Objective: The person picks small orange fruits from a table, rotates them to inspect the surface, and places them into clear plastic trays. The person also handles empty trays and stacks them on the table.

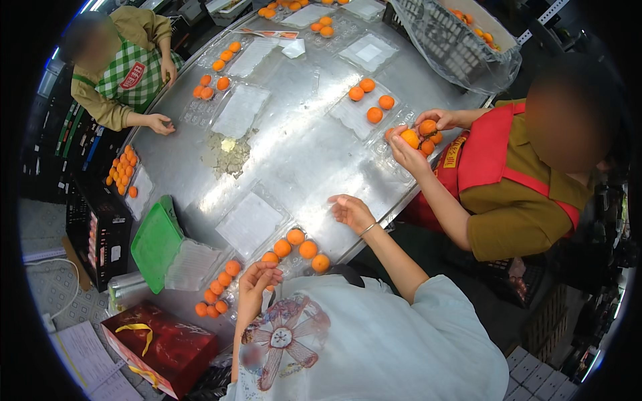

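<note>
My left hand point(258, 280) hovers at the near edge of a clear plastic clamshell tray point(288, 270), its fingers curled beside an orange citrus fruit point(270, 258). Whether it grips anything is hidden. Over the metal table to the right is my right hand point(352, 213), fingers loosely bent and apart, holding nothing; a bracelet circles that wrist. More oranges point(308, 249) sit in the tray's cups. Its lid, with a white pad point(249, 223), lies opened away from me. Another tray of oranges point(217, 287) stands to the left of my left hand.
A person in a red apron point(486, 150) at right holds oranges point(410, 139) over a tray. Across the table point(301, 125) stands a person in a green checked apron point(128, 70). A lined crate point(456, 45), green board point(158, 245), stacked clear packaging point(193, 263) and red gift bag point(165, 341) surround the workspace.
</note>
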### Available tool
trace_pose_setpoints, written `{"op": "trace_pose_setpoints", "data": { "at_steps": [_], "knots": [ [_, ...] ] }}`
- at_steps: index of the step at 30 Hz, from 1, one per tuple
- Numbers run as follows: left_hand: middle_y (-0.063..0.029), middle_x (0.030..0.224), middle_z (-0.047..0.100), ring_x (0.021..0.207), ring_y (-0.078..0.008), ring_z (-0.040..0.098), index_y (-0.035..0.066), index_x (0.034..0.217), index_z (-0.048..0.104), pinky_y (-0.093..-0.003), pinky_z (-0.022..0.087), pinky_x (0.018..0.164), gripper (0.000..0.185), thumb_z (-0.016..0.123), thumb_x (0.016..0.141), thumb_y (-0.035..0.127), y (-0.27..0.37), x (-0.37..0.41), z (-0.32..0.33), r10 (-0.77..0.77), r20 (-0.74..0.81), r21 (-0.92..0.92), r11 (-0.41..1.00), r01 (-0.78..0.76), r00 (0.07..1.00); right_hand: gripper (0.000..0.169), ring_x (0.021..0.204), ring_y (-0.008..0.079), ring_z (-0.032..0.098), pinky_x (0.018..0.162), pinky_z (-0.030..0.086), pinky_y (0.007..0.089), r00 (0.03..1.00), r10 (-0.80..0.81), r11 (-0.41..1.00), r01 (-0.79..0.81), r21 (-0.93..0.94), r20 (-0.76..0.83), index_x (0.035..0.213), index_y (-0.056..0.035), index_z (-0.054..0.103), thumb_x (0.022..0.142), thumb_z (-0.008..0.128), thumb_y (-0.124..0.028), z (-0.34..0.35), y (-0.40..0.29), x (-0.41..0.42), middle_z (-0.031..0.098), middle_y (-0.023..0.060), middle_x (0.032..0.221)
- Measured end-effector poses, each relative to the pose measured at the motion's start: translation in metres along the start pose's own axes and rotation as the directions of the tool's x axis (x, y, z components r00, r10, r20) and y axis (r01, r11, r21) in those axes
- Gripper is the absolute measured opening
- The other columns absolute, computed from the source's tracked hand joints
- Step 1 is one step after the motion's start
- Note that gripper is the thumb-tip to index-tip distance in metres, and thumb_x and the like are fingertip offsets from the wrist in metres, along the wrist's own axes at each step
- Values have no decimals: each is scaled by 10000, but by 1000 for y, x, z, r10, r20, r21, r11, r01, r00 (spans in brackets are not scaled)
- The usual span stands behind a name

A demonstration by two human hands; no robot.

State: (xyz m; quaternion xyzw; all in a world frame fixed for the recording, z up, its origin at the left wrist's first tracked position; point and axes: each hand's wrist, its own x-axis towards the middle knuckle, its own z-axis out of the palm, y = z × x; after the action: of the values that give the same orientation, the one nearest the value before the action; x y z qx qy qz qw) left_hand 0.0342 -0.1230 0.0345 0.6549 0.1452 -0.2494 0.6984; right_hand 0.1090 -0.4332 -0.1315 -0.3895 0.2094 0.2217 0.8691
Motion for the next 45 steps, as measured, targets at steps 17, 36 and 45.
{"op": "trace_pose_setpoints", "data": {
  "at_steps": [17, 36, 45],
  "knots": [
    [-71, 983, 704, 906, -137, 658, -9, 1126, 634, -275, 498, 786, 198, 578, 986, 120, -23, -34, -36, 18, -93, -15, 1000, -19, 996, 298, 820, 107, 652, 721, 557, 277, 999, 3, 934, 12, -358, 43, 1154, -52, 664, 896, 694, -199, 31, 46, -14, 699, 40, 947],
    [-21, 960, 699, 868, -100, 646, 16, 1113, 637, -254, 486, 712, 209, 663, 948, 143, -109, -73, -123, 88, -172, -115, 987, -109, 981, 465, 1060, 349, 579, 958, 466, 443, 625, -100, -380, 695, -610, 774, 1112, -54, 631, 653, 711, -43, 158, 138, -4, 629, 145, 1110],
    [-38, 924, 707, 837, -104, 654, 21, 1085, 637, -242, 479, 706, 183, 662, 929, 113, -94, -71, -131, 90, -150, -112, 988, -107, 985, 221, 1032, 244, 543, 860, 400, 397, 625, -53, -612, 596, -520, 779, 1055, -112, 616, 839, 591, -157, 167, 141, -8, 580, 52, 1028]
  ]
}}
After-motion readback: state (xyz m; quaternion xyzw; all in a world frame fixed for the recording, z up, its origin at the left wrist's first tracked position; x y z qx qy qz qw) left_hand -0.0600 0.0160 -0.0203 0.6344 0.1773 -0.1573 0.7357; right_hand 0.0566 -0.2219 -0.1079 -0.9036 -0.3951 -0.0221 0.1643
